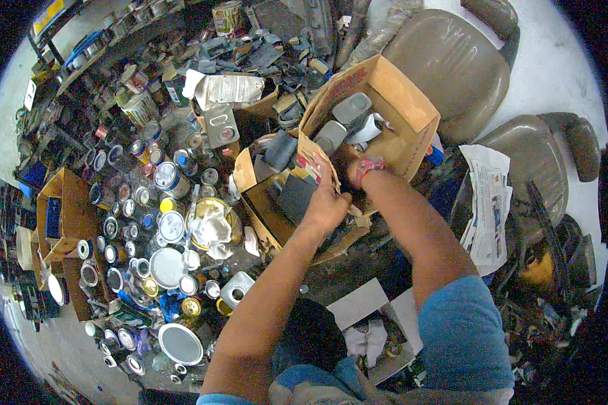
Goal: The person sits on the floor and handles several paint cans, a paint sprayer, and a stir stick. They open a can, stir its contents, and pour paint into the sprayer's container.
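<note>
My left hand [327, 208] grips the near-left wall of an open cardboard box [407, 101], its fingers reaching up the side. My right hand [350, 170] is down inside the near part of that box, with a red band [369, 165] at the wrist; its fingers are hidden. Inside the box lie a grey translucent container [352, 108], a second similar container [330, 138] and a crumpled white piece [366, 132]. Just left, a lower open carton [267, 219] holds dark sheets [296, 197] that look like sandpaper.
Several paint cans and jars crowd the left, among them a lidded can [171, 177]. A rectangular metal can [221, 126] stands behind the lower carton. Brown chairs [452, 67] and folded newspaper [488, 209] are on the right. Near my body sits an open white box [359, 304].
</note>
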`<state>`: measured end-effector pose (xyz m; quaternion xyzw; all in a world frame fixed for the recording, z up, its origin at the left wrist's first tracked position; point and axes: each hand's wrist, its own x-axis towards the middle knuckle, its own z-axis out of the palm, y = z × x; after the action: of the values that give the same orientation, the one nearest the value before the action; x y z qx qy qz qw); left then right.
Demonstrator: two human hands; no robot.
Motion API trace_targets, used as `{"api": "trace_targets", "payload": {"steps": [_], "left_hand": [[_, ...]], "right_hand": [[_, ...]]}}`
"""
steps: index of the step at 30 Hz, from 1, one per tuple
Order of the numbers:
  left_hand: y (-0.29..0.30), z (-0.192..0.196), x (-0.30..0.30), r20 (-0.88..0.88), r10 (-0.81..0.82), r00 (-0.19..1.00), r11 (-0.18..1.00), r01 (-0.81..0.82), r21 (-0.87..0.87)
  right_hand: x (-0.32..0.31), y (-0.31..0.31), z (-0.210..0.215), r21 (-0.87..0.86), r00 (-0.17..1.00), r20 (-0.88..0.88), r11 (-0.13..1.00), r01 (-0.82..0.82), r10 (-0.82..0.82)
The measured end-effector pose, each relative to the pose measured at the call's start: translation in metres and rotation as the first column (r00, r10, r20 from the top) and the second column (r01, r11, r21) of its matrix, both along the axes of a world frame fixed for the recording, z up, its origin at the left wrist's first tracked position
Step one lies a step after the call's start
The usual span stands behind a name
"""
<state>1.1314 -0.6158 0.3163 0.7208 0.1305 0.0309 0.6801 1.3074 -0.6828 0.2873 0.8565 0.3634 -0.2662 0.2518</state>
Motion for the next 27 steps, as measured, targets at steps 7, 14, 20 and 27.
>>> {"api": "trace_targets", "payload": {"steps": [7, 14, 20, 27], "left_hand": [[0.019, 0.012, 0.010, 0.038, 0.072, 0.997, 0.976, -0.078, 0.205], [0.035, 0.033, 0.022, -0.087, 0.007, 0.996, 0.994, 0.003, 0.111], [0.036, 0.054, 0.022, -0.050, -0.077, 0.996, 0.979, 0.066, -0.194], [0.033, 0.068, 0.022, -0.123, -0.042, 0.991, 0.987, 0.022, -0.159]], "right_hand": [[0.001, -0.048, 0.169, 0.728, 0.984, 0.130, 0.662, -0.178, 0.121], [-0.139, -0.150, 0.247, 0.878, 0.971, 0.240, 0.426, -0.218, 0.002], [-0.242, -0.168, 0.034, 0.846, 0.978, -0.120, 0.498, 0.191, -0.171], [-0.295, -0.187, -0.231, 0.690, 0.989, 0.043, 0.720, 0.075, -0.144]]}}
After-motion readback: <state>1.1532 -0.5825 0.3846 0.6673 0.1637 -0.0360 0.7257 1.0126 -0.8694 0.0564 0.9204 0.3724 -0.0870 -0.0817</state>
